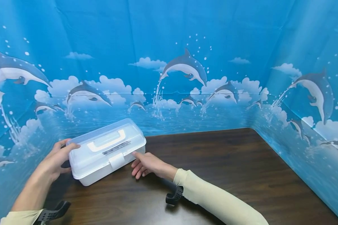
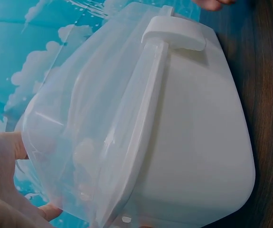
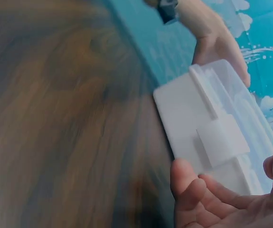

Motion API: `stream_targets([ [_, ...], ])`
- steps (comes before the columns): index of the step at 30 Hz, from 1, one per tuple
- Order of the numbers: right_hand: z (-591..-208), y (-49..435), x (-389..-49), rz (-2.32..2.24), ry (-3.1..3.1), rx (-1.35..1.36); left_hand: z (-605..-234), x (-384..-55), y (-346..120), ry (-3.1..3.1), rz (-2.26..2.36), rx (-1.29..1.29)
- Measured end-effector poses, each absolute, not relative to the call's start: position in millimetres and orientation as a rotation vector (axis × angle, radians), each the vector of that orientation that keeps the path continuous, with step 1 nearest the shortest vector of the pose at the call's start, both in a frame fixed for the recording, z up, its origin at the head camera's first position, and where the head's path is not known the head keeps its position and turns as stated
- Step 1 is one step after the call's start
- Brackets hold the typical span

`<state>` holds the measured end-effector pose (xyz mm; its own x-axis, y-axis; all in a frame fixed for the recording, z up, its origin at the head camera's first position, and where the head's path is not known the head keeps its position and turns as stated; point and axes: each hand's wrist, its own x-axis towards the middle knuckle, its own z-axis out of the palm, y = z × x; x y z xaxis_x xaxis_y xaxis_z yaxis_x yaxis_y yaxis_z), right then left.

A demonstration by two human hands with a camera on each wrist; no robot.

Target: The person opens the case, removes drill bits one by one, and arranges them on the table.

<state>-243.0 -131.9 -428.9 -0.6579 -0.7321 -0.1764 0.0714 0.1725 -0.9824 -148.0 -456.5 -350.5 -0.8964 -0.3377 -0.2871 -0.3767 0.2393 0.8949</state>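
A white plastic storage box [image 1: 101, 175] with a clear lid [image 1: 87, 137] sits at an angle on the left part of the table. On the lid is a white carry handle [image 1: 108, 142], and a white latch [image 3: 221, 140] covers the middle of the front rim. Several thin dark items [image 1: 116, 147] show at the lid by the handle. My left hand [image 1: 53, 161] holds the box's left end, with fingers spread about the lid's corner. At the front right my right hand [image 1: 150, 165] has its thumb at the rim, its other fingers loose before the front wall.
The dark wooden table [image 1: 214, 168] extends to the right of the box. A blue dolphin-print curtain [image 1: 169, 78] stands behind the table and along both sides, close to the box's back. Each wrist carries a black mount [image 1: 174, 196].
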Motion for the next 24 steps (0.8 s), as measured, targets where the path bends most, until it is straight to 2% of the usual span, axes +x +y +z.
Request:
stream_targets([
  [9,-430,-172,-232,-1.600,1.554,-0.500,-344,-146,-460,2.476,1.761,-0.707],
  [24,-440,-187,-228,-1.793,1.495,-0.461,-349,-147,-452,2.489,1.738,-0.710],
])
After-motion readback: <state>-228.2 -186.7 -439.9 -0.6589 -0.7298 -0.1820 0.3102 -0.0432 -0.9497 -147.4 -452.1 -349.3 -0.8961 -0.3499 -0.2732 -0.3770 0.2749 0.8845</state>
